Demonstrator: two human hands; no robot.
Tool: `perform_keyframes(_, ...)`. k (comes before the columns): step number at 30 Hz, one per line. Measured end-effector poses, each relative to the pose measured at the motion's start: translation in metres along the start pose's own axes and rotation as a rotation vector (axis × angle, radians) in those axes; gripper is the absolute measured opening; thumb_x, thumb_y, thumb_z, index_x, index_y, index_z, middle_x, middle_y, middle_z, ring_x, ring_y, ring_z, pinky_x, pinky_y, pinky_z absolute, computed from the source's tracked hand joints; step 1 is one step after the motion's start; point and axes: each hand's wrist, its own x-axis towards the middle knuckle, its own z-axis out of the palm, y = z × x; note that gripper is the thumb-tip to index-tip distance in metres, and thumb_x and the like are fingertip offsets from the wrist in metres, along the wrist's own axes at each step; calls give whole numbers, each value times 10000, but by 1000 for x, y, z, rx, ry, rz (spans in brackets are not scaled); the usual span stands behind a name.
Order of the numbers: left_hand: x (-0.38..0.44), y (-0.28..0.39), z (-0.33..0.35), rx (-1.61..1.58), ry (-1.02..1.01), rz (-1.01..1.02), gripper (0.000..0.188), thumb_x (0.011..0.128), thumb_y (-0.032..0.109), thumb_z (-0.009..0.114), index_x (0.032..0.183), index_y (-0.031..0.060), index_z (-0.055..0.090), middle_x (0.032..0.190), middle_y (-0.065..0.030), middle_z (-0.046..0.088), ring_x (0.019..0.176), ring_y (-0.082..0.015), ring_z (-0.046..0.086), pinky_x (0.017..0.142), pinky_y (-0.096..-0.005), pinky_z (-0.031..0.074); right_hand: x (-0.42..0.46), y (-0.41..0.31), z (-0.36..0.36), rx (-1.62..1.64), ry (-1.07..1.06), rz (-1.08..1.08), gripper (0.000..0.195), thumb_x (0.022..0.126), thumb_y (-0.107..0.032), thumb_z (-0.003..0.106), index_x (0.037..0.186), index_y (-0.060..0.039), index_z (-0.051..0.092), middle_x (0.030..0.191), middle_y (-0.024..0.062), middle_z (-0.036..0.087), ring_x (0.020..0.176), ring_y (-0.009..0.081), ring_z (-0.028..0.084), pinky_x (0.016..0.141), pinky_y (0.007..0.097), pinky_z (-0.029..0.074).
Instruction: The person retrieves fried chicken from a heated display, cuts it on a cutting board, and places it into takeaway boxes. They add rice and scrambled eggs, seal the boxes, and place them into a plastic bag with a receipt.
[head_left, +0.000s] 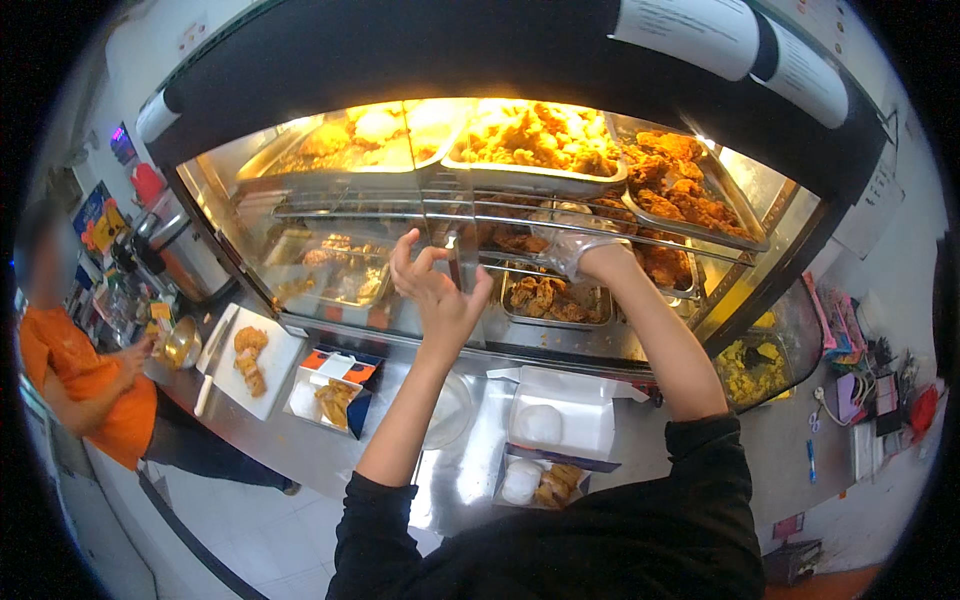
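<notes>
My left hand (439, 296) is bare, its fingers spread and bent beside the edge of the sliding glass door (352, 247) of a heated food display cabinet. Whether it touches the glass is unclear. My right hand (574, 240), in a clear plastic glove, reaches into the cabinet below the upper shelf's metal bars. It is at the fried chicken pieces (517, 236) on the middle level; its fingers are partly hidden, so any hold cannot be made out. Beneath it sits a small metal tray (555, 319) of fried pieces. Above are metal trays of popcorn-like fried chicken (540, 139) and larger pieces (679, 187).
On the steel counter stand an open box with rice (540, 424), a box with rice and fried food (540, 484), and another such box (330, 397). A knife (214, 367) and cut chicken (251, 360) lie on a white cutting board (277, 375). A person in orange (90, 382) stands left.
</notes>
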Motion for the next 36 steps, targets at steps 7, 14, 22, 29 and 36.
perform_keyframes(7,-1,-3,4,-17,6,-1,432,572,143,620,890,61,339,1119,-153,245,1059,-346,212,859,-449,170,-6,-3,20,-82,172,-86,369,702,-81,496,1067,-89,439,981,174,502,924,253,491,773,351,406)
perform_keyframes(14,1,-2,6,-22,12,-10,447,562,145,637,889,64,343,1120,-153,245,1051,-347,216,851,-457,180,-32,9,44,-328,615,-252,478,675,-93,528,1128,-87,378,987,125,497,877,278,499,702,359,426)
perform_keyframes(22,1,-3,-17,-89,-112,-55,524,601,117,655,985,42,306,1082,-150,295,980,-267,316,820,-368,248,-126,-8,71,455,5,-288,310,745,-186,503,1038,-88,487,1049,83,502,962,248,471,835,333,373)
perform_keyframes(29,-7,32,-2,-348,-145,-89,609,591,98,656,1043,13,256,1015,-130,304,915,-231,336,784,-308,298,-167,62,276,444,-142,-168,407,727,-298,506,1078,-97,456,1024,106,512,919,243,494,805,348,382)
perform_keyframes(36,-14,68,-1,-296,-320,-11,551,583,151,633,998,-13,310,1018,-198,254,1005,-343,238,835,-421,234,-162,65,254,448,74,25,328,782,-225,407,1042,-34,470,1022,94,515,905,183,505,750,281,409)
